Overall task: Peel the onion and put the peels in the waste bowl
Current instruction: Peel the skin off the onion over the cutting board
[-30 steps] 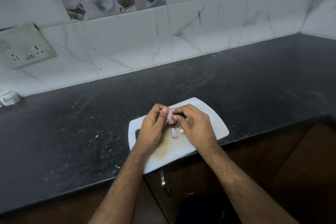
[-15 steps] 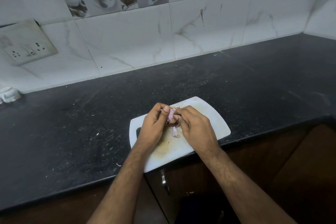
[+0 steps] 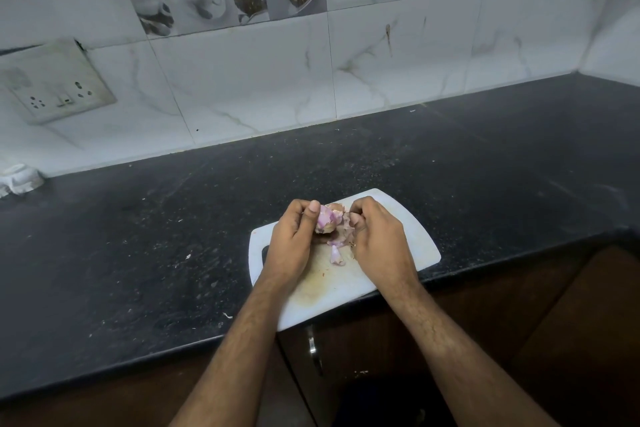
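A: Nearest the front edge of the counter [image 3: 138, 253], what is there?

B: A white cutting board [image 3: 412, 236], with its near corner hanging slightly over that edge. A loose pale-purple peel [image 3: 336, 256] lies on the board, between the two wrists.

A: And just beyond it?

B: The onion [image 3: 327, 218] is held above the middle of the board. The left hand [image 3: 294, 236] has its fingers curled round it, the thumb pressed against its top. The right hand [image 3: 375, 236] has its fingers curled in, pinching papery brown skin [image 3: 344, 230] at the onion's right side. Part of the purple flesh is already bare.

A: What could go wrong from here?

B: The skin looks thin and dry, so a sharp tug would likely tear it short and leave patches stuck on. Fragments could also drift off the board onto the dark speckled counter, where they would be hard to spot. A wet, bared onion may slip from the left hand if that hold loosens.

A: And the waste bowl?

B: No bowl shows in this view. That is the larger risk: peels would pile on the board, and carrying them to a bowl out of sight invites dropping bits over the front edge.

A: Farther back?

B: Bare dark counter runs to the tiled wall [image 3: 415, 62], with a socket plate [image 3: 57, 87] at the far left and a small white object [image 3: 19, 178] below it at the counter's back edge.
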